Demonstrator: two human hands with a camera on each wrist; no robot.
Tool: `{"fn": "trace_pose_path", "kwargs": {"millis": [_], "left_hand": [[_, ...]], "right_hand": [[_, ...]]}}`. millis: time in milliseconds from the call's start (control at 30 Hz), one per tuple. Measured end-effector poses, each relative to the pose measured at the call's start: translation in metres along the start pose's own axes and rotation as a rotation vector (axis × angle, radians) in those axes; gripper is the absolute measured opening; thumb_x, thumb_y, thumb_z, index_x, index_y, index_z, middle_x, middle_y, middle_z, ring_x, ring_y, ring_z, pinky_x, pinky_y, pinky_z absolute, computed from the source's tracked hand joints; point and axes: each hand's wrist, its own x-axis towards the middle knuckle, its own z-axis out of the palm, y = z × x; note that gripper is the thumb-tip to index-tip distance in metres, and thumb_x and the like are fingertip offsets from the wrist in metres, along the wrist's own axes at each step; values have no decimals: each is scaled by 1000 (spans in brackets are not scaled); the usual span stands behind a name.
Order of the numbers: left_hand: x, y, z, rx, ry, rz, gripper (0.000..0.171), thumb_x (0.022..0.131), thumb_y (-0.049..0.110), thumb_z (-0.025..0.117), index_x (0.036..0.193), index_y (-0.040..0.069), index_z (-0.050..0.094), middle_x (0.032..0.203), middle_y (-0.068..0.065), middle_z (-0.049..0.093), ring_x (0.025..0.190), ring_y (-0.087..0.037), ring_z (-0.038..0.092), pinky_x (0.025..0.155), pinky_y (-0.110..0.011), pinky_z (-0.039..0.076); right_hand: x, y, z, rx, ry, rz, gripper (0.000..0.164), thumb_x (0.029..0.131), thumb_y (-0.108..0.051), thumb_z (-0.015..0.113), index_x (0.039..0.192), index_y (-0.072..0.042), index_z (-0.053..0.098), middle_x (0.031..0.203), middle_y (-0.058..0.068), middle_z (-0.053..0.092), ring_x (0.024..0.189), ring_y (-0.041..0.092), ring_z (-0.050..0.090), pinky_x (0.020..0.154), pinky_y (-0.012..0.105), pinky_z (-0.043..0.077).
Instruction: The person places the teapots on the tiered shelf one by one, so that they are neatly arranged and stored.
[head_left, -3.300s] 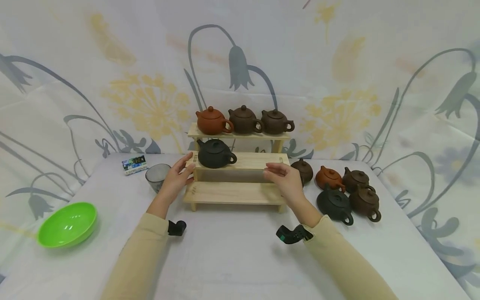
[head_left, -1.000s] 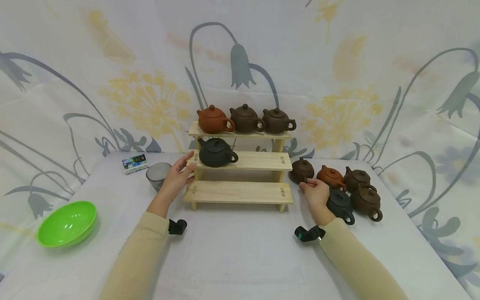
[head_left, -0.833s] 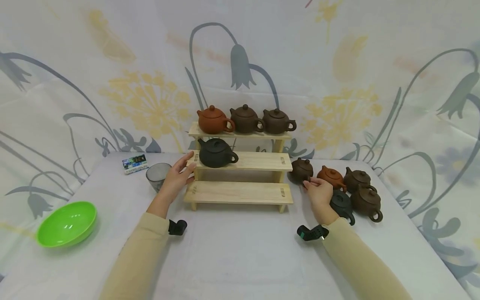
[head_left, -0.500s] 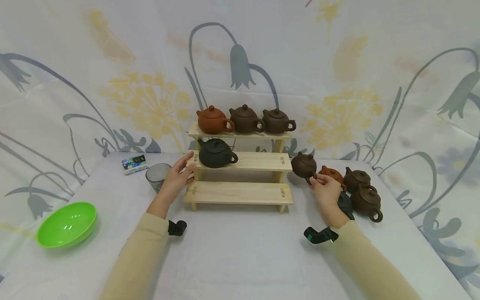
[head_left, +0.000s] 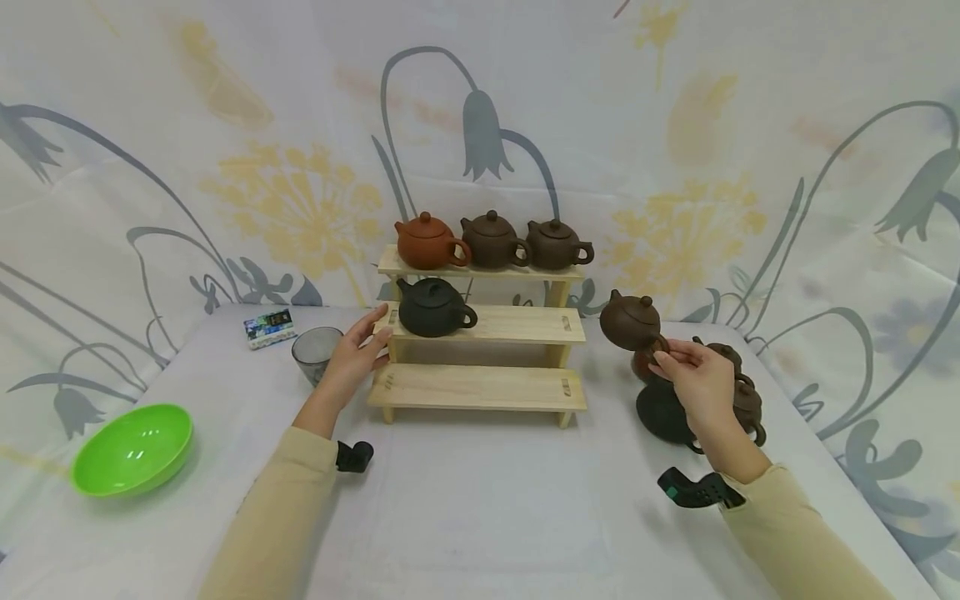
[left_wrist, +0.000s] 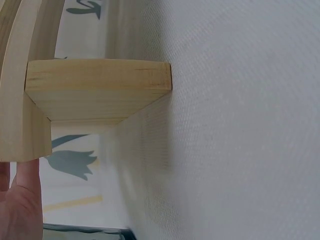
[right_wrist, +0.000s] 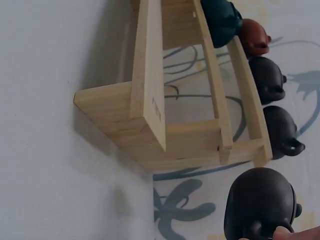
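Observation:
My right hand (head_left: 705, 392) pinches the handle of a dark brown teapot (head_left: 628, 323), which hangs in the air, slightly tilted, right of the wooden three-step stand (head_left: 480, 385). In the right wrist view the same teapot (right_wrist: 260, 202) shows with fingertips at its handle. My left hand (head_left: 348, 362) touches the left end of the stand's middle step, fingers extended along it. On that step sits a black teapot (head_left: 433, 308). The top step bears an orange-red teapot (head_left: 425, 243) and two brown teapots (head_left: 491, 242).
Partly behind my right hand, a black teapot (head_left: 662, 412), a reddish teapot (head_left: 642, 365) and brown teapots (head_left: 746, 402) stand on the table. At left are a grey glass cup (head_left: 313, 350), a small patterned box (head_left: 270, 329) and a green bowl (head_left: 133, 450).
My right hand left the stand, took the brown teapot by its handle, and lifted it up and to the right. The left hand stayed at the stand's middle step.

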Motion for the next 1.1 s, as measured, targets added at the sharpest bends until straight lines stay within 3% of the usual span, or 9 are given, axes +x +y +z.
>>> {"fn": "trace_pose_path", "kwargs": {"millis": [167,433,633,900,1100], "left_hand": [[0,0,0,15,4,4,55,97,27,49,148,20,28,153,-11,11,133,-29,28,100,-42,39],[0,0,0,19,-1,21,55,98,28,49,148,20,29,153,-12,14,131,-31,32,99,-41,41],[0,0,0,18,-5,24,55,98,27,49,148,19,28,153,-12,14,131,-31,32,99,-42,41],[-1,1,0,10,-3,19,55,98,26,49,148,19,28,153,-12,15,131,-30,32,99,-42,40],[-1,1,0,2,-1,15,54,98,25,48,148,18,28,153,-13,14,132,-31,31,100,-43,38]], "right_hand": [[-7,-7,-1,42,-54,-23,35,88,7,57,118,21,46,77,-7,60,72,0,62,71,22,54],[-16,-15,11,-64,-83,-81,33,89,6,58,117,20,50,86,-1,57,74,-2,60,72,21,54],[-18,-16,23,-42,-138,-156,31,87,9,58,115,22,51,85,0,58,74,-1,61,71,21,54],[-16,-22,43,-75,-198,-163,28,88,8,58,113,20,54,98,19,57,76,-1,60,73,22,54],[-13,-26,58,-62,-257,-188,28,87,11,58,113,20,55,96,24,55,75,-1,61,72,22,54]]}}
